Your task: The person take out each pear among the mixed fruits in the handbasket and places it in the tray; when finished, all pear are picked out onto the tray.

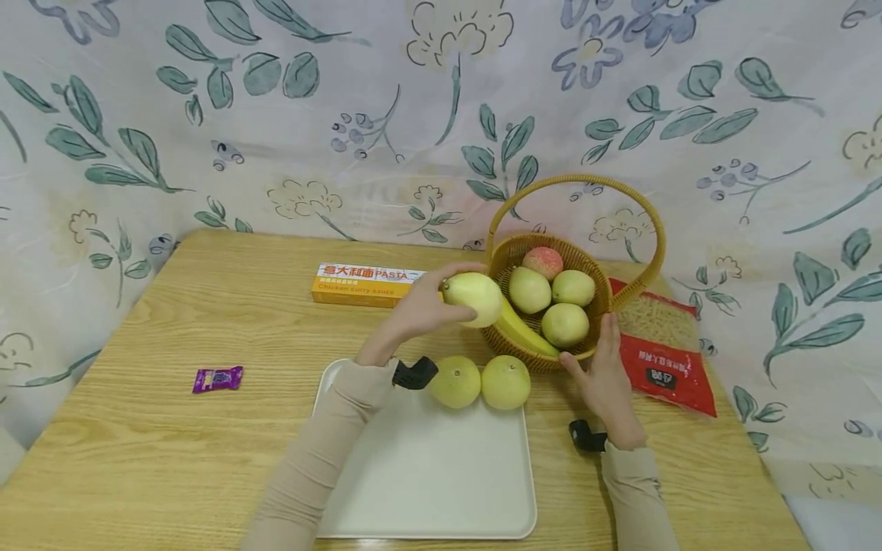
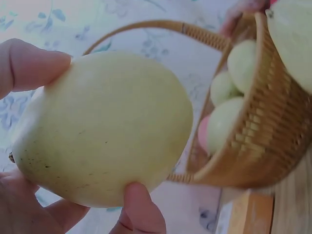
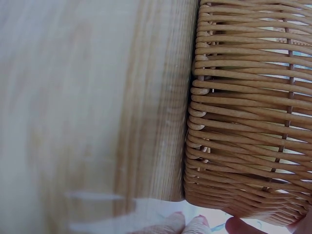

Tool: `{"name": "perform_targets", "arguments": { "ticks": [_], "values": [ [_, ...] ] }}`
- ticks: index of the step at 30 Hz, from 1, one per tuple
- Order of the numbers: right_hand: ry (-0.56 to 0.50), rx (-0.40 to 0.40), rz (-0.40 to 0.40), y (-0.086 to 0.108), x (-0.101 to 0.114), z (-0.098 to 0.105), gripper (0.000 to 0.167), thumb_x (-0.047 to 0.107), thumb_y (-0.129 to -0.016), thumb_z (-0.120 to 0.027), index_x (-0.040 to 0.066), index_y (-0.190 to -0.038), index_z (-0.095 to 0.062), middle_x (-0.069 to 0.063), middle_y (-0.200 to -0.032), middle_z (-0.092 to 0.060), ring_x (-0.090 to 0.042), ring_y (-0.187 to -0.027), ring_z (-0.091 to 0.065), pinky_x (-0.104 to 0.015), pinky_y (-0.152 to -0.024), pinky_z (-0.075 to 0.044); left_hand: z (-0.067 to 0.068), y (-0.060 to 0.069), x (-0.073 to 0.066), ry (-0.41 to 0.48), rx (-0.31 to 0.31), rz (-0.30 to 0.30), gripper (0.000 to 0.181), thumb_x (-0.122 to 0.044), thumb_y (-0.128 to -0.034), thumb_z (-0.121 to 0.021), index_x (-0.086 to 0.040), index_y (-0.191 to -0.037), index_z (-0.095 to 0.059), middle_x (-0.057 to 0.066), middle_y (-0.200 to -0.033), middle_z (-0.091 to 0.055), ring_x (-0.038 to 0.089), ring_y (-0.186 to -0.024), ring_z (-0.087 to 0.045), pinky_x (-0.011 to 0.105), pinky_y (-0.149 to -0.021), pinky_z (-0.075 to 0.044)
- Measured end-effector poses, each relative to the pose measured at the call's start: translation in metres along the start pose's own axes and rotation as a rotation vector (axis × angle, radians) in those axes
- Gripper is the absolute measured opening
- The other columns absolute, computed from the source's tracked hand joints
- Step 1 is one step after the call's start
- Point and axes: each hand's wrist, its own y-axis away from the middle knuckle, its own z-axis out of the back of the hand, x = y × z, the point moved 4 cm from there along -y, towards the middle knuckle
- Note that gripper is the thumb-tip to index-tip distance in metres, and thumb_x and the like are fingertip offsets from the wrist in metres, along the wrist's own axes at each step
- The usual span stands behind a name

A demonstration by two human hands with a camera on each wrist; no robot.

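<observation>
clamped between thumb and fingers of the left hand [image 1: 423, 306], a pale yellow-green fruit [image 1: 477, 298] was raised beside the left rim of the wicker basket [image 3: 253, 107]; opposed contact probably kept its smooth, curved surface from slipping. the right hand [image 1: 608, 379] was not closed: its extended fingers and spread thumb rested against the basket's near right side, presumably to steady it. inside, a banana [image 1: 525, 330] lay along the near-left wall, where its length fitted, beside three pale fruits [image 1: 565, 325] and a peach [image 1: 543, 262]. two round fruits [image 1: 506, 383] sat together at the far edge of the white tray [image 1: 430, 474].
</observation>
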Motion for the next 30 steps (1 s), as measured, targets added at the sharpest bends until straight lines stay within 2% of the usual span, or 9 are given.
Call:
{"name": "perform_targets", "arguments": {
  "ticks": [3,7,13,17,23,27,30],
  "values": [
    [-0.006,0.007,-0.001,0.0,0.001,0.0,0.094,0.052,-0.097,-0.047,0.003,-0.154,0.011,-0.019,-0.162,0.012,-0.054,-0.138,-0.025,-0.06,-0.081,-0.048,0.016,0.013,0.011,0.009,-0.031,0.028,0.062,-0.011,-0.078,-0.073,-0.026,-0.135,-0.056,0.003,-0.14,-0.052,0.025,-0.105,-0.055,0.033,-0.081,-0.051],
    [-0.013,0.014,-0.01,0.0,0.001,0.002,0.094,0.051,-0.097,-0.047,0.004,-0.154,0.012,-0.019,-0.162,0.013,-0.054,-0.139,-0.024,-0.062,-0.083,-0.046,0.031,0.029,0.024,-0.031,-0.038,0.073,0.064,-0.011,-0.0772,-0.075,-0.025,-0.136,-0.055,0.003,-0.143,-0.049,0.027,-0.108,-0.054,0.035,-0.085,-0.05],
    [-0.022,0.014,-0.001,0.0,0.001,0.002,0.094,0.049,-0.098,-0.048,0.003,-0.154,0.012,-0.019,-0.162,0.014,-0.055,-0.14,-0.021,-0.066,-0.089,-0.043,0.042,0.05,0.043,-0.149,0.033,0.099,0.066,-0.011,-0.0753,-0.076,-0.02,-0.137,-0.054,0.009,-0.138,-0.053,0.028,-0.106,-0.055,0.036,-0.086,-0.05],
    [-0.018,0.011,0.004,0.0,0.001,0.001,0.094,0.049,-0.098,-0.048,0.003,-0.154,0.012,-0.019,-0.162,0.013,-0.054,-0.139,-0.022,-0.065,-0.087,-0.044,0.043,0.063,0.055,-0.247,0.095,0.125,0.065,-0.012,-0.073,-0.076,-0.021,-0.134,-0.056,0.01,-0.129,-0.059,0.026,-0.099,-0.056,0.034,-0.081,-0.049],
    [-0.028,0.004,0.006,-0.001,0.001,0.002,0.093,0.048,-0.098,-0.048,0.003,-0.154,0.011,-0.019,-0.162,0.013,-0.054,-0.139,-0.022,-0.066,-0.09,-0.042,0.035,0.073,0.063,-0.324,0.186,0.062,0.068,-0.006,-0.0689,-0.077,-0.014,-0.133,-0.058,0.008,-0.134,-0.059,0.025,-0.106,-0.054,0.036,-0.085,-0.047],
    [-0.029,0.005,0.006,0.0,0.002,0.001,0.093,0.047,-0.098,-0.049,0.003,-0.154,0.01,-0.019,-0.162,0.013,-0.055,-0.139,-0.022,-0.066,-0.09,-0.042,0.028,0.077,0.065,-0.362,0.222,0.006,0.069,-0.002,-0.0643,-0.076,-0.012,-0.13,-0.06,0.007,-0.133,-0.06,0.025,-0.111,-0.055,0.035,-0.086,-0.046],
    [-0.026,0.003,0.004,0.0,0.002,0.001,0.093,0.047,-0.098,-0.05,0.003,-0.154,0.01,-0.02,-0.162,0.012,-0.054,-0.139,-0.023,-0.065,-0.087,-0.044,0.025,0.079,0.066,-0.354,0.237,-0.012,0.069,-0.001,-0.0635,-0.077,-0.01,-0.13,-0.06,0.009,-0.134,-0.06,0.026,-0.115,-0.055,0.036,-0.089,-0.046]
  ]
}}
